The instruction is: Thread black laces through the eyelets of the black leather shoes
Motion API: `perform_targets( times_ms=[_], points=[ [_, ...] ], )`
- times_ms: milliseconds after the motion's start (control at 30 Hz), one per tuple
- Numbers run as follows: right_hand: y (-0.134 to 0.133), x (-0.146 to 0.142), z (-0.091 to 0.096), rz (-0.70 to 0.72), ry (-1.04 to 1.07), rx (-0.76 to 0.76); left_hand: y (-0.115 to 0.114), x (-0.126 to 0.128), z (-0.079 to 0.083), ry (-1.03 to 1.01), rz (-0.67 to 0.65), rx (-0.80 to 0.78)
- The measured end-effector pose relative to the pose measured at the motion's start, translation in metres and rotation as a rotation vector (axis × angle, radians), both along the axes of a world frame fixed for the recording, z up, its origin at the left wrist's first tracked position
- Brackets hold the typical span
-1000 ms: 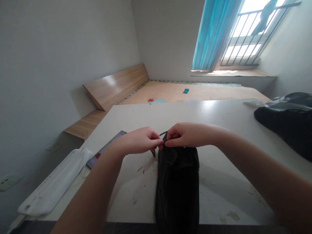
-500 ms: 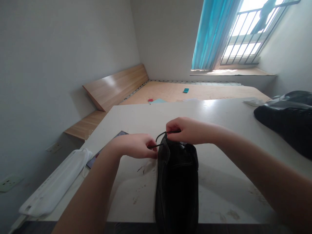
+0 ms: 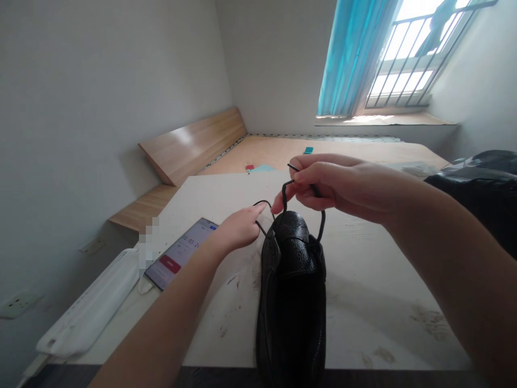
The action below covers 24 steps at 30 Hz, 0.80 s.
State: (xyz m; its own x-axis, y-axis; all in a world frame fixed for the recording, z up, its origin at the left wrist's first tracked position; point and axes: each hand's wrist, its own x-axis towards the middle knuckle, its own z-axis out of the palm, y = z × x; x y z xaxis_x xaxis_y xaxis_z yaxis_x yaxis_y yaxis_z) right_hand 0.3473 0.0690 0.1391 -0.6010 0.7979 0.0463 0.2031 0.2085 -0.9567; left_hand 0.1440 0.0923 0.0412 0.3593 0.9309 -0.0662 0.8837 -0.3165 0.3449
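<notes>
A black leather shoe (image 3: pixel 294 248) stands on the white table with its opening toward me and its toe pointing away. Above its tongue, my right hand (image 3: pixel 327 180) pinches a black shoelace (image 3: pixel 284 196) between thumb and fingers. The lace's short end sticks out past the fingertips, and another stretch hangs from the hand down to the shoe's right side. To the left of the shoe, my left hand (image 3: pixel 242 227) has its fingers closed on a thinner-looking loop of lace that runs to the left eyelet flap. Its exact grip is partly hidden.
A phone (image 3: pixel 181 256) showing a timer lies left of the shoe. A white power strip (image 3: pixel 91 302) lies along the table's left edge. Another black shoe or bag-like dark item (image 3: pixel 484 194) is at the right. Beyond the table (image 3: pixel 218 196) is a wooden bed board (image 3: pixel 355 151).
My right hand has risen, pulling the lace up off the shoe. My left hand has shifted slightly up and left, uncovering the phone. The shoe's tongue now shows.
</notes>
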Motion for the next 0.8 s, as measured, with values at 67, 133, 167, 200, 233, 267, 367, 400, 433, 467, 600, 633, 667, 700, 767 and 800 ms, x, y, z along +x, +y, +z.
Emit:
perform_targets(
  times_ms=[67,133,167,200,233,267,367,400,433,467,600,633,667,700,767,800],
  points=[
    [-0.002,-0.003,-0.002,0.071,0.060,-0.038,0.000,0.005,-0.005,-0.232,-0.119,-0.011],
    [-0.003,-0.005,-0.004,0.109,0.091,-0.061,0.001,0.009,-0.009,-0.506,-0.239,-0.035],
    [-0.003,-0.005,-0.004,0.109,0.102,-0.064,0.002,0.009,-0.011,-0.617,-0.274,-0.042],
    [-0.002,-0.005,-0.004,0.104,0.111,-0.065,0.004,0.010,-0.012,-0.693,-0.282,-0.044],
    [-0.002,-0.004,-0.004,0.095,0.117,-0.064,0.005,0.010,-0.013,-0.760,-0.272,-0.042],
    [-0.002,-0.004,-0.003,0.082,0.123,-0.061,0.007,0.010,-0.014,-0.824,-0.256,-0.040],
    [-0.004,-0.003,-0.001,0.050,0.117,-0.054,0.010,0.011,-0.014,-1.001,-0.236,-0.041],
    [-0.005,-0.004,-0.001,0.048,0.106,-0.054,0.010,0.011,-0.013,-1.046,-0.242,-0.039],
    [-0.006,-0.005,0.000,0.047,0.091,-0.055,0.009,0.012,-0.012,-1.079,-0.247,-0.037],
    [-0.007,-0.006,0.000,0.051,0.071,-0.055,0.009,0.012,-0.011,-1.103,-0.248,-0.035],
    [-0.005,-0.011,-0.005,0.050,-0.115,0.042,0.004,0.010,-0.003,-1.196,-0.204,0.069],
    [-0.003,-0.011,-0.008,0.044,-0.176,0.077,0.003,0.009,0.000,-1.222,-0.181,0.125],
    [-0.001,-0.012,-0.010,0.040,-0.225,0.100,0.002,0.007,0.003,-1.245,-0.156,0.181],
    [0.001,-0.012,-0.013,0.037,-0.253,0.104,0.000,0.005,0.007,-1.261,-0.132,0.230],
    [0.003,-0.013,-0.015,0.046,-0.239,0.062,-0.002,0.002,0.013,-1.280,-0.108,0.280],
    [0.003,-0.014,-0.015,0.053,-0.200,0.032,-0.004,0.002,0.016,-1.292,-0.115,0.284]
  ],
)
